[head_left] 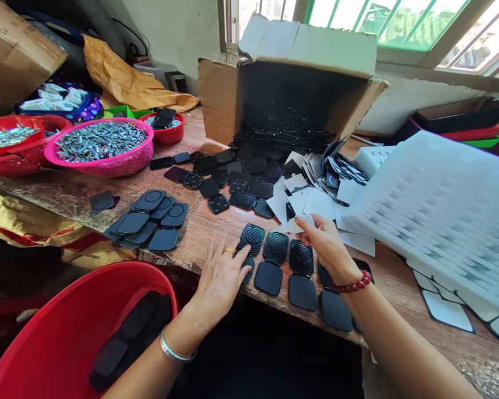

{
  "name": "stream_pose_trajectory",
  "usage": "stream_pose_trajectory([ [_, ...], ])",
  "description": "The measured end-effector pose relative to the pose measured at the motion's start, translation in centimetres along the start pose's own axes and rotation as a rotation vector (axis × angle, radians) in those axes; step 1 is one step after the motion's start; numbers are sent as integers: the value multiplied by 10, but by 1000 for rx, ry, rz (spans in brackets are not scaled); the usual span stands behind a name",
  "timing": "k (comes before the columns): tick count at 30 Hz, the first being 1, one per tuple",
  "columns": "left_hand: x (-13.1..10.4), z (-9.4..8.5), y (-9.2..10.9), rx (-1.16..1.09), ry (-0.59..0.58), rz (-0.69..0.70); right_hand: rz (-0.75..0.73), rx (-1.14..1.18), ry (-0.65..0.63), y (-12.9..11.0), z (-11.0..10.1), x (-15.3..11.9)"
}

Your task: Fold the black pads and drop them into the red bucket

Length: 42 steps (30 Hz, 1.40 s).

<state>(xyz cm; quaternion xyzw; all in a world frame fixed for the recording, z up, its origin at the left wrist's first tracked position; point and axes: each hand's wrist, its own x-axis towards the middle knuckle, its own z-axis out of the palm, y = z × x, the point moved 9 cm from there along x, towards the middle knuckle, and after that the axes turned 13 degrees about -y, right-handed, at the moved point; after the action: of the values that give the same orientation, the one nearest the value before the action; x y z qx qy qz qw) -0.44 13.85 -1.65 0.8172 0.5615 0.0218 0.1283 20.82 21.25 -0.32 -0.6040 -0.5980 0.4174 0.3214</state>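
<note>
My right hand [322, 244] pinches a small pale sheet [293, 225] above a row of open black hinged cases. My left hand [222, 271], with a ring on one finger, has its fingers spread; its fingertips rest at the leftmost case [251, 238] of the row. Several cases lie open along the table's front edge, with ribbed upper halves [275, 246] and flat smooth lower halves [268, 278]. Part of the row is hidden under my right hand and wrist. Square white and grey sheets [319, 203] lie scattered just behind that hand.
A cardboard box [220, 102] lies on its side at the back, black cases spilling out. Stacked cases [164, 240] sit left. Pink [100, 166] and red baskets hold metal parts. A red tub [37, 332] stands front left; a white foam sheet [436, 205] lies right.
</note>
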Motion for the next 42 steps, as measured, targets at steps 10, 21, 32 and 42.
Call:
stream_pose_trajectory([
  [10,-2,1,-1,90,7,-31,-111,-253,102,-25,28,27],
  [21,0,1,-2,83,3,-24,-253,-543,-1,-54,40,16],
  [32,-2,2,-2,70,-3,-19,-423,-553,-54,-77,84,19],
  [42,-1,1,-2,81,-31,-34,-264,-480,3,-60,44,33],
])
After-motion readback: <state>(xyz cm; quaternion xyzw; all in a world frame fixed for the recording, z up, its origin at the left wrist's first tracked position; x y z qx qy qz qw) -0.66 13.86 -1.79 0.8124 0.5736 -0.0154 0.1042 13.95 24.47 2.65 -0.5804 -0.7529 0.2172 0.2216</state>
